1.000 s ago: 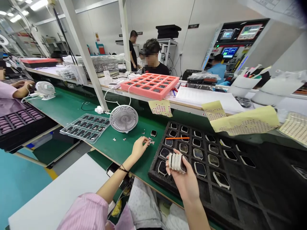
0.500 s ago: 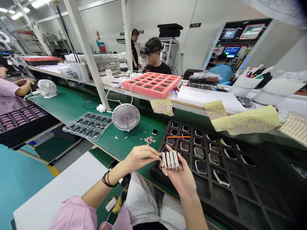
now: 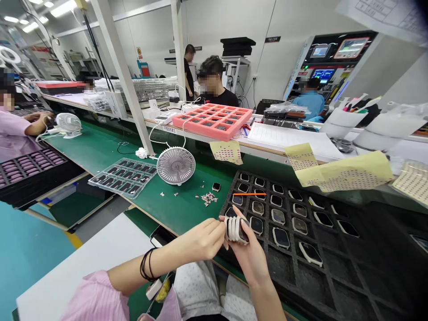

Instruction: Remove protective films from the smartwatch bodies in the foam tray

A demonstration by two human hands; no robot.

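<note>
A row of several pale-framed smartwatch bodies (image 3: pixel 233 229), pressed face to back, lies in my right hand (image 3: pixel 251 258), fingers and thumb wrapped round it. The dark face of the one nearest my thumb shows. My left hand (image 3: pixel 205 238) is closed at the row's left end, its fingertips touching or very near it; whatever is between them is hidden. Behind and to the right, a black foam tray (image 3: pixel 329 278) holds more watch bodies in its compartments. One single watch body (image 3: pixel 216 187) lies on the green bench top beyond my hands, beside a scatter of small pinkish-white pieces (image 3: pixel 207 198).
A white fan (image 3: pixel 175 165) stands on the green bench (image 3: pixel 157 203), left of it a clear tray (image 3: pixel 122 177) of dark parts. An orange strip (image 3: pixel 249 194) lies across the foam tray. Yellow sticker sheets (image 3: pixel 347 171) hang off the shelf, which bears a pink foam tray (image 3: pixel 214 129). Co-workers sit beyond.
My left hand has turned and curled its fingers in at the row's left end. The watch bodies have tilted in my right hand, so the end one's dark face now shows.
</note>
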